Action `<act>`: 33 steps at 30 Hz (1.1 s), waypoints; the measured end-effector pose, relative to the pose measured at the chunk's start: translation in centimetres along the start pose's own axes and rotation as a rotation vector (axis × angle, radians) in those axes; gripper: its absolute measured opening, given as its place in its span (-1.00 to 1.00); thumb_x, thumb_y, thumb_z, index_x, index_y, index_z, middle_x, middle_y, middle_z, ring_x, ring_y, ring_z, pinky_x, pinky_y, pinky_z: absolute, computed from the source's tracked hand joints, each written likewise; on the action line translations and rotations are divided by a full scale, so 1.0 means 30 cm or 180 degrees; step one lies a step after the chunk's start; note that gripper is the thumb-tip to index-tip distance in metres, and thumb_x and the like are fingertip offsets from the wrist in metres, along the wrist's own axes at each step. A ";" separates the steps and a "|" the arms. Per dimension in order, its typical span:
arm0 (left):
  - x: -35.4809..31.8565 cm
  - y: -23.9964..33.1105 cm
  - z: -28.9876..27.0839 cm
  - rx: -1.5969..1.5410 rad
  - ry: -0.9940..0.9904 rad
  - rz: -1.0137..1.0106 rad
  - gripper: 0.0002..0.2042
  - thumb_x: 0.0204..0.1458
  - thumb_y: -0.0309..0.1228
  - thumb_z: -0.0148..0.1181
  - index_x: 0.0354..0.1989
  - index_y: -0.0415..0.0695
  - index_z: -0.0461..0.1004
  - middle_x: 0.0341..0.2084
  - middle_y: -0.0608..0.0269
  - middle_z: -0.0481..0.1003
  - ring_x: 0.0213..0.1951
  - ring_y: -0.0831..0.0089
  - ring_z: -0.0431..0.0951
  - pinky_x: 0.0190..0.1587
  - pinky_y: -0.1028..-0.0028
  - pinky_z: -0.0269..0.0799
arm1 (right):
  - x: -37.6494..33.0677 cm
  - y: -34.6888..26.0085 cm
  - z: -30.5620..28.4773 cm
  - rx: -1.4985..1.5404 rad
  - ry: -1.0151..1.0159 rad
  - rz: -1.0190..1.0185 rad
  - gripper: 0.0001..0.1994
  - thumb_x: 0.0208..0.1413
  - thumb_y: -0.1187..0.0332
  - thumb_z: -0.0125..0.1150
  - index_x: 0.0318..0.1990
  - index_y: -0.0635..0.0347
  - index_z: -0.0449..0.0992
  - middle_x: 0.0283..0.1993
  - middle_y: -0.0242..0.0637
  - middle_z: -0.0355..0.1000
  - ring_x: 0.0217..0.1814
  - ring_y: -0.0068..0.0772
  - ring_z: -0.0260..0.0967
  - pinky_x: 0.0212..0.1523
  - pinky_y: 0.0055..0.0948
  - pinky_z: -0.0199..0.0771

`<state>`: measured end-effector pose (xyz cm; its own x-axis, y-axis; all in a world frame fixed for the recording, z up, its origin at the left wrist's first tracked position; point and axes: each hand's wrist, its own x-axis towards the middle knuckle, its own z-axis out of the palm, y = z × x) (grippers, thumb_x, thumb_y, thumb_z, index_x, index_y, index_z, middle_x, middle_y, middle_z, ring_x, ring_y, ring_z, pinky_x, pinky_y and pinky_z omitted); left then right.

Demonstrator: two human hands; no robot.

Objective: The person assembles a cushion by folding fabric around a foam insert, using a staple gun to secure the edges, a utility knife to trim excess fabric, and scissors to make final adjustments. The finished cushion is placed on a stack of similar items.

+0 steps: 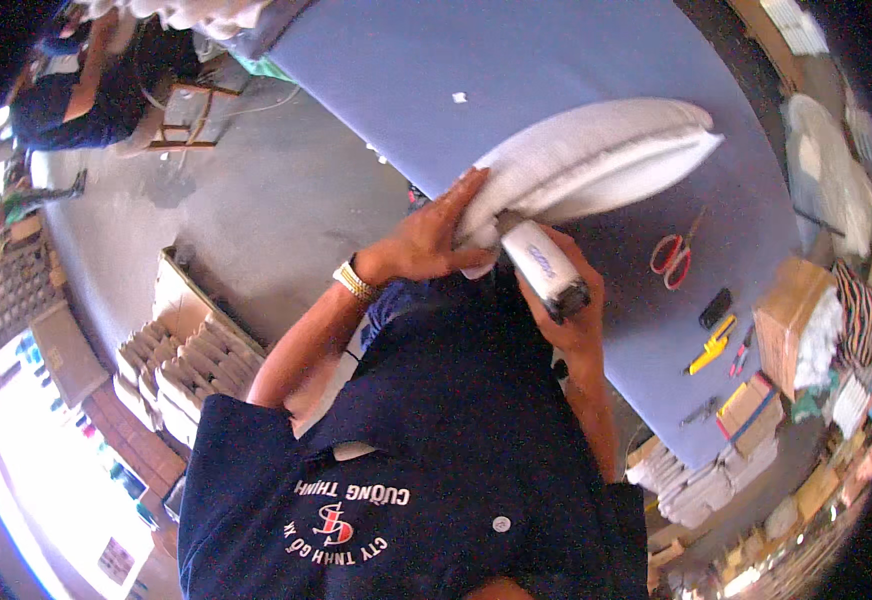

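A curved white padded piece [596, 150], like a cushion with a seam along its edge, is raised above the blue table [406, 90]. My left hand [431, 240], with a gold-coloured watch at the wrist, is closed around the near end of the cushion. Close beside it, my right hand [578, 300] is wrapped round a white handheld tool with a black end [539, 262]. The top of this tool meets the cushion's lower edge, though whether it presses on it I cannot tell. Its exact kind does not show.
Red-handled scissors [672, 262], a yellow utility knife [711, 346] and a small black object [716, 308] lie right on the table. Beyond them stands a cardboard box [788, 318]. Stacked pale pads [191, 365] are at the left; a person [91, 90] is at upper left.
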<state>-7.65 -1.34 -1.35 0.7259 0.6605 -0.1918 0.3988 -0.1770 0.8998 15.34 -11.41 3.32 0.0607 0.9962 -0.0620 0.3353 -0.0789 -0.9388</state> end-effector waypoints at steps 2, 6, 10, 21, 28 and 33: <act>0.019 -0.004 0.007 -0.0106 0.0085 0.0017 -0.01 0.05 -0.35 0.38 0.55 -0.21 -0.21 0.52 -0.11 -0.05 0.53 0.07 -0.05 0.52 0.21 -0.11 | 0.011 -0.009 0.017 0.0084 0.0085 -0.0202 -0.54 0.07 0.56 0.34 0.18 0.28 0.49 0.08 -0.15 0.57 0.08 -0.43 0.52 0.13 -0.41 0.49; 0.038 0.038 -0.009 -0.0014 0.0124 -0.0142 -0.03 0.03 -0.30 0.39 0.53 -0.24 -0.13 0.46 -0.28 0.04 0.48 -0.09 0.06 0.49 0.17 0.01 | -0.001 -0.007 0.035 -0.0047 0.0188 -0.0165 -0.45 0.03 0.34 0.36 0.23 0.20 0.46 0.14 -0.07 0.54 0.15 -0.15 0.53 0.18 -0.27 0.50; 0.035 0.046 -0.012 0.0211 0.0097 -0.0167 -0.04 0.04 -0.32 0.34 0.54 -0.18 -0.18 0.46 -0.29 0.03 0.44 -0.15 0.14 0.44 0.13 0.13 | -0.030 -0.001 0.036 -0.0062 0.0170 -0.0085 -0.37 -0.01 0.25 0.42 0.27 0.16 0.44 0.17 -0.07 0.53 0.16 -0.03 0.54 0.18 -0.20 0.52; 0.027 0.094 0.012 0.0707 0.0078 -0.0335 -0.08 0.07 -0.38 0.25 0.55 -0.12 -0.22 0.49 -0.25 -0.03 0.44 -0.15 0.11 0.44 0.07 0.15 | -0.051 -0.047 0.033 -0.0167 0.0154 0.0031 -0.49 0.05 0.46 0.36 0.22 0.26 0.47 0.14 -0.06 0.55 0.15 -0.21 0.56 0.16 -0.32 0.52; 0.019 0.122 0.067 0.1218 0.0287 -0.0392 -0.09 0.13 -0.42 0.20 0.56 -0.08 -0.28 0.50 -0.18 -0.06 0.38 -0.20 0.20 0.33 0.05 0.35 | -0.053 -0.050 0.039 -0.0319 0.0087 0.0368 -0.52 0.07 0.41 0.32 0.19 0.21 0.49 0.10 -0.08 0.56 0.12 -0.24 0.57 0.11 -0.31 0.55; 0.024 0.122 0.018 0.0851 0.0125 -0.0497 -0.11 0.13 -0.33 0.22 0.54 -0.18 -0.24 0.47 -0.26 0.00 0.38 -0.29 0.20 0.37 0.01 0.26 | -0.043 -0.011 0.064 -0.0357 0.0203 -0.0054 -0.46 0.03 0.35 0.36 0.23 0.19 0.46 0.12 -0.08 0.55 0.11 -0.16 0.56 0.12 -0.27 0.55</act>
<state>-5.37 -1.92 1.58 0.6241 0.7216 -0.2996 0.6408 -0.2534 0.7247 13.36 -12.61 3.07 0.1125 0.9934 -0.0213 0.4397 -0.0690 -0.8955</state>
